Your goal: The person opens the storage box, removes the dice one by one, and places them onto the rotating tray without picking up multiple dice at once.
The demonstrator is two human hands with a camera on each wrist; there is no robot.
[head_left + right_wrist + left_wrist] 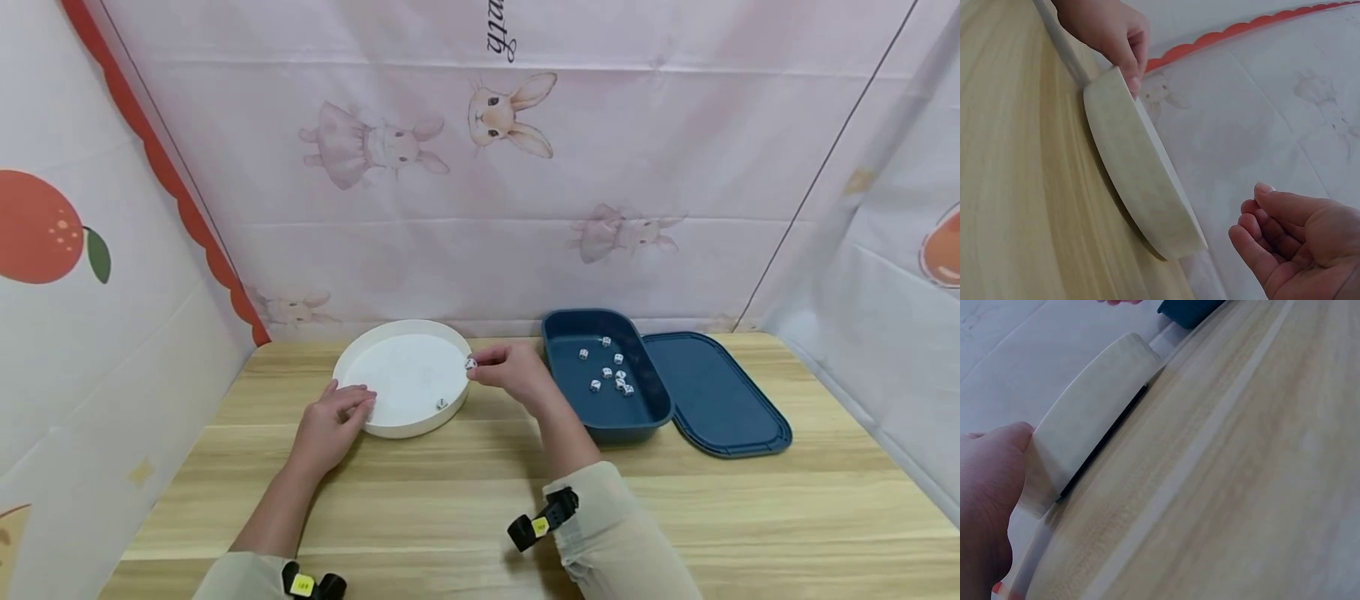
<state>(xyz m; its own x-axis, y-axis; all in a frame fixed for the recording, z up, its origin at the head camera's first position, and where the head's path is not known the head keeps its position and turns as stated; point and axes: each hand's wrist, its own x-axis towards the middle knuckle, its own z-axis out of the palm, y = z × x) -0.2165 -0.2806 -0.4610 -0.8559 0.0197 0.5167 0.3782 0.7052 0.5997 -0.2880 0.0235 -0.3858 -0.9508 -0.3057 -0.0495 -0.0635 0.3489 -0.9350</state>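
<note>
My right hand [517,375] pinches a small white die [471,364] with dark marks between thumb and fingertips. It hovers over the right rim of a round white tray [405,431]. In the right wrist view, the die is barely visible at the fingertips of the right hand [1300,240]. My left hand [327,425] grips the tray's left rim, fingers reaching over the wall. The left wrist view shows that hand [988,481] against the tray's outer wall [1091,406]. Another die [442,404] lies inside the tray, near its front right edge.
A dark blue rectangular container [558,392] stands right of the tray, with several white dice [607,372] on its bottom. Its matching blue lid [723,396] lies flat beside it, at the right. Everything rests on a wood-grain table [420,517] backed by a printed cloth [405,267].
</note>
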